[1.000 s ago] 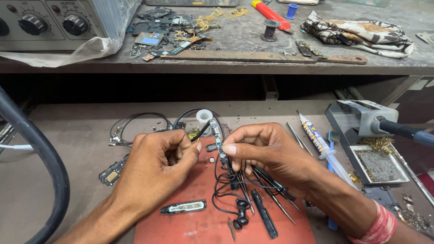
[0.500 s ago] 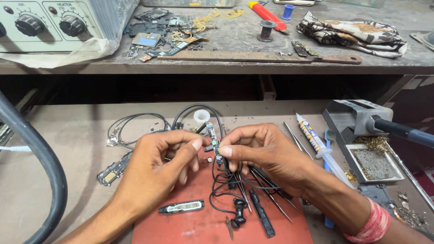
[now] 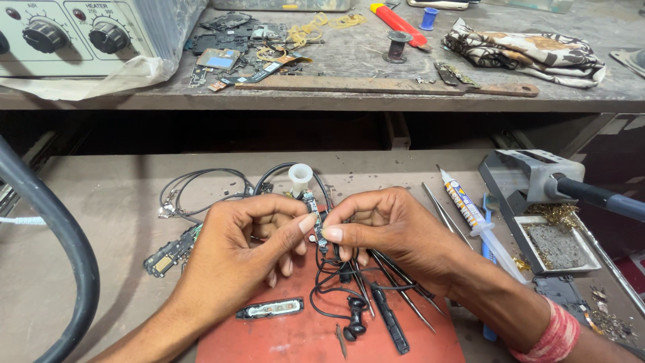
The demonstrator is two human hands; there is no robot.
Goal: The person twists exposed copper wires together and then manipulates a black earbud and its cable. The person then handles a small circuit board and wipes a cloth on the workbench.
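A brown workbench [image 3: 101,222] holds a red mat [image 3: 302,336]. Above the mat, the left hand [image 3: 242,252] and right hand [image 3: 390,232] meet, thumbs and forefingers pinching a small narrow circuit board [image 3: 313,218] between them. Black earphone wires [image 3: 336,286] trail from it down to earbuds [image 3: 354,316] on the mat. A white cap [image 3: 300,178] stands just behind.

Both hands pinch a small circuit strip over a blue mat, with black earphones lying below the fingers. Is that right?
Not quite: the mat is red, not blue, as the head view shows. The rest holds: the left hand and right hand pinch the small circuit strip between them, and the black earphones lie below the fingers.
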